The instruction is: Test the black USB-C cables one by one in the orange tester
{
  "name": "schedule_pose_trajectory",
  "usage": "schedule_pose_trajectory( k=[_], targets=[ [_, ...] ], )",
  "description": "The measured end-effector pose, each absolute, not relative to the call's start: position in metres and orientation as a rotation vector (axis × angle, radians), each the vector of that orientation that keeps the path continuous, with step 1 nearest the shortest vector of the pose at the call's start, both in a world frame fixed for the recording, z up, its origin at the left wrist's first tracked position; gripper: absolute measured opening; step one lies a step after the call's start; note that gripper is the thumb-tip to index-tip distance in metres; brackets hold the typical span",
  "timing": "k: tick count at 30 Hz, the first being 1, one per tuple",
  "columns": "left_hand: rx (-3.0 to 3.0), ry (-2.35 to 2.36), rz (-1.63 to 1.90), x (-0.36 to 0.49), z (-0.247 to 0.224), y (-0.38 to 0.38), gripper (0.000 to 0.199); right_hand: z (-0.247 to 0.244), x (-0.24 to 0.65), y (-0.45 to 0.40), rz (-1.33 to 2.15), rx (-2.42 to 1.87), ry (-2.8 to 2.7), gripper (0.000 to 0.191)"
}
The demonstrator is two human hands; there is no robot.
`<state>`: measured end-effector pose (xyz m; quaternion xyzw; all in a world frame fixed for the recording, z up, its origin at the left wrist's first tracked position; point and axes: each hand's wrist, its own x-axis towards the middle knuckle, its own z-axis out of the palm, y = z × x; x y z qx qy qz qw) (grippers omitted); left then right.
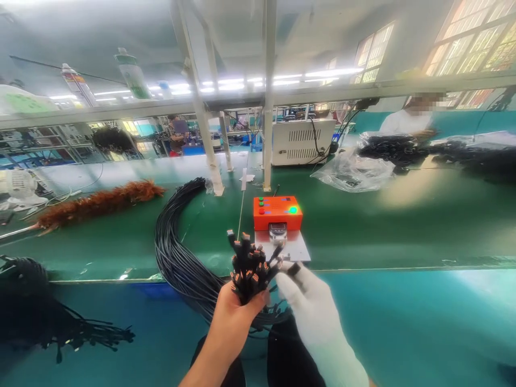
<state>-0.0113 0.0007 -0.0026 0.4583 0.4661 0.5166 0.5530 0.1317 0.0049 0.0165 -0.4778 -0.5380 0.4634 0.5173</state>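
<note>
My bare left hand (238, 312) is wrapped round a bundle of black cables (177, 252), just below their plugs. The black plugs (250, 263), several with orange inside their metal ends, fan upward above my thumb. My right hand (310, 301), in a white glove, is closed at the right side of the bundle, its fingertips round a cable plug (295, 269). How firmly it grips is partly hidden. Just beyond both hands stands an orange tester box (278, 212) with a lit green lamp, and a socket block (278, 232) at its front on a metal plate (300, 247).
The cables curve back over the green bench (363, 236). A brown feather duster (100, 201) lies at left, with another cable bundle (40, 306) hanging below. Shelf posts (267, 107) and a white cabinet (302, 142) stand behind. Plastic bags (355, 171) and a person (407, 118) are at right.
</note>
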Motion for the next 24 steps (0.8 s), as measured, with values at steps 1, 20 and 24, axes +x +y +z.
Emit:
schedule_pose_trajectory(
  k=[1,20,24],
  targets=[
    [1.093,1.096,1.225,-0.011,-0.002,0.000,0.026,0.017,0.128,0.006,1.135,-1.132,-1.245,0.029],
    [1.359,0.957,1.239,-0.015,0.004,-0.001,0.054,0.016,0.127,0.008,1.197,-1.118,-1.486,0.008],
    [1.438,0.987,1.206,-0.015,0.003,-0.003,0.043,0.009,0.125,-0.003,0.937,-1.039,-1.534,0.006]
  ],
)
